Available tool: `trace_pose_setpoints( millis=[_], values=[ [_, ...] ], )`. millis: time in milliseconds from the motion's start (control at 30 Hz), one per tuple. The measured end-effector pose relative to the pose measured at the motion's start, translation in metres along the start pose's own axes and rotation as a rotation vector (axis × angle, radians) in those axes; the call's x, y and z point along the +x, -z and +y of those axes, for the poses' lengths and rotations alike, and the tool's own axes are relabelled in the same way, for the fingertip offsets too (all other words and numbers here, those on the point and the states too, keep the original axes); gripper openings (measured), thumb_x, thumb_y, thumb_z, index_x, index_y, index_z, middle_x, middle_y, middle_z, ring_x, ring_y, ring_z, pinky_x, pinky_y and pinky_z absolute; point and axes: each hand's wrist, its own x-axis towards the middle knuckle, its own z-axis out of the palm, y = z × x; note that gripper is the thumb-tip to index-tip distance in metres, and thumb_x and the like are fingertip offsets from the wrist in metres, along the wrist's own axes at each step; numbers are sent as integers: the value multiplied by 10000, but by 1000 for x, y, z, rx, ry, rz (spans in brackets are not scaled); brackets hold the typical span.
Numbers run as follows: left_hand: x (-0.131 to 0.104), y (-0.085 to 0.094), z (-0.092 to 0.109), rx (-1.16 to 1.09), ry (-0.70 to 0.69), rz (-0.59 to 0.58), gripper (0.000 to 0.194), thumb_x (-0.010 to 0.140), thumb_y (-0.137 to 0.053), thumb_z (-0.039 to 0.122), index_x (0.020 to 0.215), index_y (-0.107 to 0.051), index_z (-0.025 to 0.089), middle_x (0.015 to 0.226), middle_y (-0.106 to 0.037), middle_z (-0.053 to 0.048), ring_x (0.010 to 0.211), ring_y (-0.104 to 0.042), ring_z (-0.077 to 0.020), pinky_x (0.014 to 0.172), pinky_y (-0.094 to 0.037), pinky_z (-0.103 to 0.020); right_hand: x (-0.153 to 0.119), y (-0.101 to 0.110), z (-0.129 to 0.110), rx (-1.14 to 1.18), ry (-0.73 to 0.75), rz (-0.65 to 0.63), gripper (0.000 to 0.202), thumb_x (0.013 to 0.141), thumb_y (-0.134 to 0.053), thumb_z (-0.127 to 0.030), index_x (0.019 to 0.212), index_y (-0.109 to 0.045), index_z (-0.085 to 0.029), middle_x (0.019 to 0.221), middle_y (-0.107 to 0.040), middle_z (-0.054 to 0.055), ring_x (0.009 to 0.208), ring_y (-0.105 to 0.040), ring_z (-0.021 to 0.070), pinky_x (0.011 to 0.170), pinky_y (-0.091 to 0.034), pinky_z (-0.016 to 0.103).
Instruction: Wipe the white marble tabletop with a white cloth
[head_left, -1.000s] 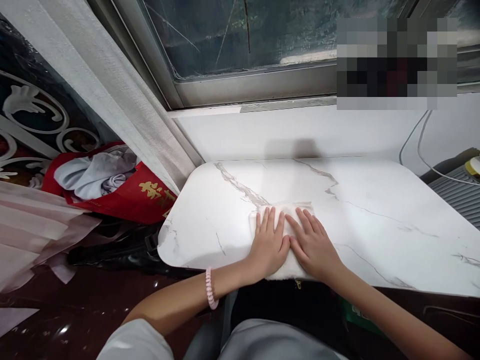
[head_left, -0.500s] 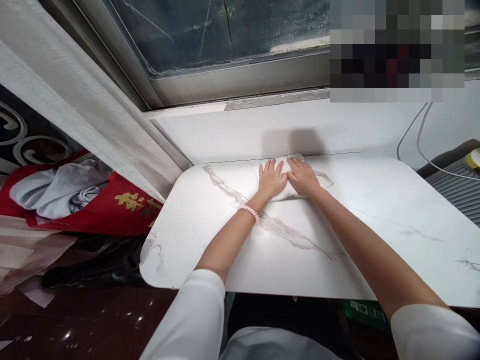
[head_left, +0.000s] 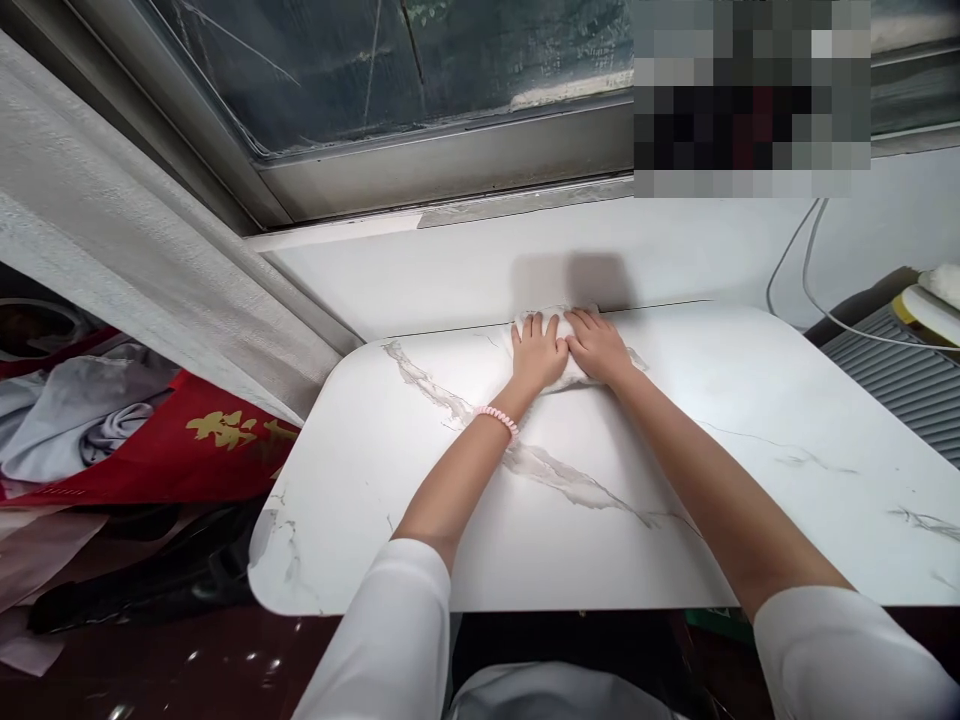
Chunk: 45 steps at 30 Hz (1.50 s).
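A white cloth lies bunched on the white marble-patterned table, close to the back edge by the wall. My left hand presses flat on its left part with the fingers spread, and a pink coiled band circles that wrist. Beside it, my right hand rests flat on the cloth's right part, fingers stretched forward. The two thumbs are close together. Much of the cloth is hidden under both palms.
A window and its frame rise behind the table. At the left hang a pale curtain and a red cloth with gold characters. White cables dangle at the right near a grey ribbed surface. A pixelated patch covers the upper right.
The view has turned slightly, so the table and curtain sit farther left in the picture. Both hands have slid a little to the right along the table with the cloth.
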Motion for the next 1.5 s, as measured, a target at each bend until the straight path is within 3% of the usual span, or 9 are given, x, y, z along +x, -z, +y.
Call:
trace_pose_setpoints(
  millis=[167,367,533,633,733,833,967,1300,1500],
  values=[
    [-45,3,22,-21,-20,-29,522,972,-303,295,1473,-366,162,1557,-319,-123,1453,-235,-266,1187,-157,-519,-51,15,0,-79,24,-35,563,938,-256,-288,1442,-423,-103,1511,-419,130,1397,-348,286,1120,-307,486],
    [-127,14,62,-77,-101,-121,550,980,-306,320,1498,-311,135,1574,-262,-163,1467,-170,-328,1170,-111,-608,-150,48,2,-123,94,-63,539,966,-256,-327,1449,-423,-155,1536,-381,116,1417,-318,274,1109,-325,455],
    [-187,20,82,-132,-248,-167,582,987,-299,358,1509,-275,101,1582,-212,-200,1476,-108,-347,1167,-93,-624,-224,69,-1,-119,111,-11,538,968,-283,-341,1470,-386,-177,1539,-368,129,1426,-295,289,1096,-337,490],
    [-209,22,88,-144,-308,-157,601,980,-323,365,1509,-270,85,1583,-198,-211,1475,-103,-355,1164,-99,-635,-252,76,-3,-102,133,12,572,970,-302,-357,1524,-277,-218,1555,-339,119,1443,-262,288,1089,-343,506],
    [-216,23,91,-148,-327,-159,603,974,-337,364,1504,-284,81,1579,-204,-217,1473,-115,-357,1163,-107,-639,-261,80,-2,-90,137,11,606,970,-305,-367,1551,-188,-241,1557,-336,117,1443,-267,291,1085,-345,519],
    [-208,22,92,-143,-331,-175,600,971,-339,369,1498,-299,84,1573,-223,-220,1472,-123,-352,1167,-110,-630,-254,78,5,-89,137,-1,596,964,-306,-374,1538,-242,-228,1553,-346,121,1436,-284,293,1094,-334,518],
    [-176,16,94,-123,-293,-167,584,960,-358,353,1494,-314,119,1577,-243,-181,1474,-135,-332,1179,-95,-602,-223,71,23,-110,105,-21,569,953,-317,-380,1490,-361,-198,1537,-377,121,1420,-312,287,1108,-317,491],
    [-43,-13,98,-117,-196,-129,552,964,-311,326,1489,-336,155,1569,-285,-139,1466,-195,-275,1192,-98,-540,-96,54,76,-132,2,-52,548,933,-315,-311,1439,-431,-138,1525,-396,125,1400,-340,281,1122,-294,441],
    [16,-26,101,-99,-193,-102,524,965,-290,320,1470,-362,202,1556,-328,-91,1456,-230,-231,1197,-119,-506,-47,50,99,-113,-77,-37,542,928,-294,-285,1436,-434,-157,1511,-421,94,1383,-358,260,1114,-303,421]
  ],
)
